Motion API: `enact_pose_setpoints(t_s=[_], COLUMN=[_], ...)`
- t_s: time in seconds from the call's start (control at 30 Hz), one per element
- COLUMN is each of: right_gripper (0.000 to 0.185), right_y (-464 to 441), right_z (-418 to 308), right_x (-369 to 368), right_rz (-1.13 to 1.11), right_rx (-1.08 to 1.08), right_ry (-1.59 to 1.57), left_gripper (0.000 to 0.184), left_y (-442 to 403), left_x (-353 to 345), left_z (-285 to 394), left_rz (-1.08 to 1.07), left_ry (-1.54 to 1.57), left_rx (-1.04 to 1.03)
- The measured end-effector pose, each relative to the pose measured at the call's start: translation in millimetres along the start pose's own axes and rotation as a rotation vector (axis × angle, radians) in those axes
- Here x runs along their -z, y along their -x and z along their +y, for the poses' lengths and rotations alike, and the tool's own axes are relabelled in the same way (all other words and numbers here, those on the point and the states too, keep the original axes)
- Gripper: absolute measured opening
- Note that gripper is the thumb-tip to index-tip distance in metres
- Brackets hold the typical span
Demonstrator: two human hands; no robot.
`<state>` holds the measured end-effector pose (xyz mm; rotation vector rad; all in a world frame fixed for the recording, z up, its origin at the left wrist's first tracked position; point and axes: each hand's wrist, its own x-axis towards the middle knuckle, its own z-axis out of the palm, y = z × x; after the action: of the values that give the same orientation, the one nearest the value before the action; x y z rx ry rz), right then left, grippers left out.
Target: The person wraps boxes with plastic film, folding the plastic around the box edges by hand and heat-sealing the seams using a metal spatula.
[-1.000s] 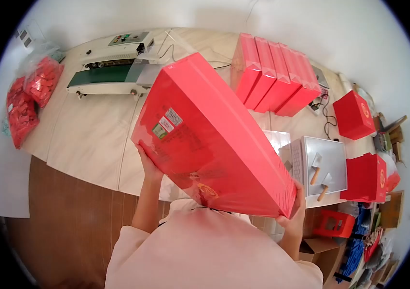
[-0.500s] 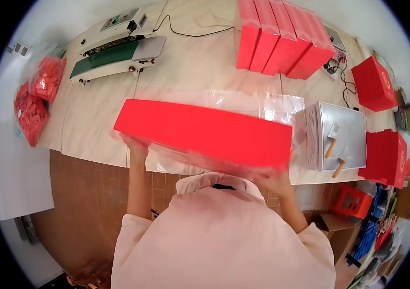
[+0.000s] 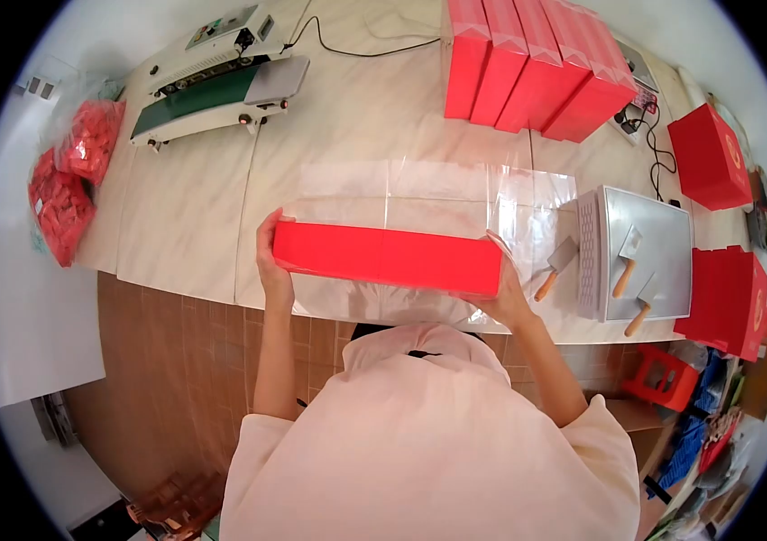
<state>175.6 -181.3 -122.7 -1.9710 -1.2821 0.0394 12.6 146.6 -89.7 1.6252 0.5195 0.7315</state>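
A red box (image 3: 385, 257) is held level, its long narrow side facing up, near the front edge of the marble-patterned table (image 3: 185, 216). My left hand (image 3: 273, 257) grips its left end. Around the right end my right hand (image 3: 505, 290) is closed. Clear plastic film (image 3: 437, 180) lies spread on the table behind and beneath the box. Whether the box touches the table cannot be made out. A scraper with a wooden handle (image 3: 556, 268) lies just right of my right hand.
A sealing machine (image 3: 221, 95) stands back left, beside bags of red pieces (image 3: 63, 198). Wrapped red boxes (image 3: 528, 72) stand in a row at the back. A metal-topped unit (image 3: 645, 257) bears two scrapers; more red boxes (image 3: 726, 298) are at the right.
The red box has turned from a tilted, raised pose to level and come down over the film, farther from the camera. Both hands moved with it. The scraper beside the right hand has come into view.
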Motion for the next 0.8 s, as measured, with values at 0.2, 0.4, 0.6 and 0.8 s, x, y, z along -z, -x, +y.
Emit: enact_pose_setpoints(t_s=[0.2, 0.4, 0.6, 0.8], right_gripper=[0.065, 0.013, 0.006, 0.009], right_y=[-40.5, -61.4, -64.0, -32.8], right_z=[-54.1, -58.4, -54.8, -21.6], right_x=[66.4, 87.0, 91.8, 151.2], right_rz=[0.212, 0.043, 0.142, 0.453], right_rx=[-0.279, -0.413, -0.361, -0.496], right_ry=[-0.354, -0.135, -0.264, -0.350], left_gripper=[0.047, 0.027, 0.021, 0.028], left_y=[-13.2, -37.6, -54.7, -59.3], left_x=[9.1, 35.1, 48.9, -2.0], left_z=[63.9, 71.4, 70.4, 111.2], left_rz=[-0.015, -0.070, -0.067, -0.149], left_ry=[-0.067, -0.642, -0.925, -0.974], left_rx=[0.010, 0.256, 0.152, -0.237])
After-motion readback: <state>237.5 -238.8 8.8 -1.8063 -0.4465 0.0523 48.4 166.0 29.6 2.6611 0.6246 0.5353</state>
